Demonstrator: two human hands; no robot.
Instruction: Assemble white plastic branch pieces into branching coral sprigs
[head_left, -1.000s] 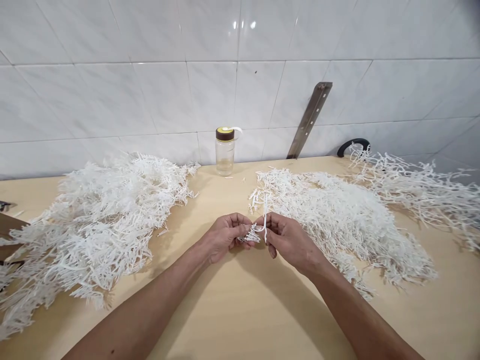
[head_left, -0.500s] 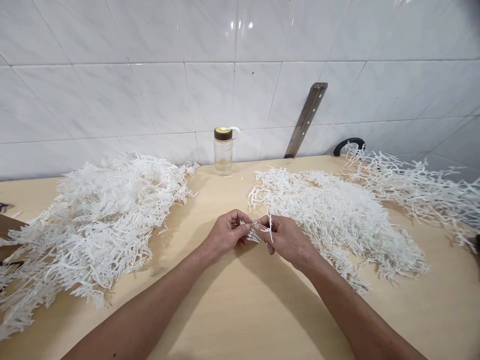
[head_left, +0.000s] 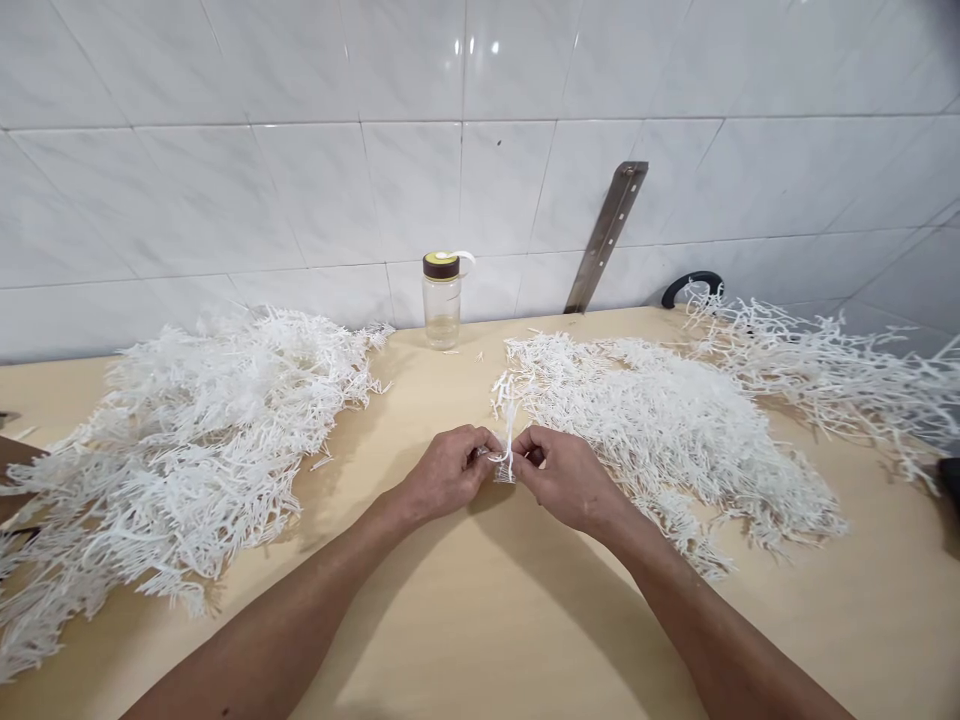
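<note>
My left hand (head_left: 455, 468) and my right hand (head_left: 564, 474) are close together above the middle of the wooden table, both with fingers pinched. Between the fingertips is a small white branching piece (head_left: 505, 466), held from both sides. One thin white strand of it stands upright beside my right fingertips. Just behind and to the right of my right hand spreads a heap of white branching pieces (head_left: 660, 410). A larger, fluffier white heap (head_left: 217, 440) lies on the left, away from my left hand.
A clear bottle (head_left: 442, 305) with a dark and yellow lid stands near the tiled wall. A metal strip (head_left: 607, 235) leans on the wall. Larger white branches (head_left: 817, 365) lie at the far right, by a black curved object (head_left: 691, 287). Something brown (head_left: 16, 470) is at the left edge.
My right hand has drawn slightly nearer to my left. The white strand by my right fingers has shifted left and now stands between my hands. The view has shifted slightly.
</note>
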